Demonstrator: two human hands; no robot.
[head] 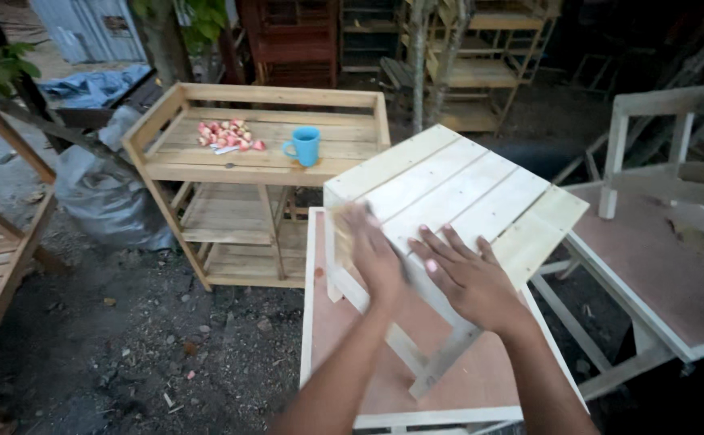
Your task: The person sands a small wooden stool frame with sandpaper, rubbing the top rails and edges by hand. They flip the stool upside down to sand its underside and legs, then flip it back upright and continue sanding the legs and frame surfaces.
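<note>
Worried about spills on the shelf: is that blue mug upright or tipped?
Upright. The mug stands on its base on the shelf's top tier, rim up, handle to the side. Whether it holds anything cannot be told.

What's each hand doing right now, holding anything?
Left hand: blurred, flat on the slatted wooden panel, grasping nothing visible.
Right hand: open, fingers spread, palm down on the same panel.

The left hand (372,254) is motion-blurred, hiding whatever it holds.
</note>
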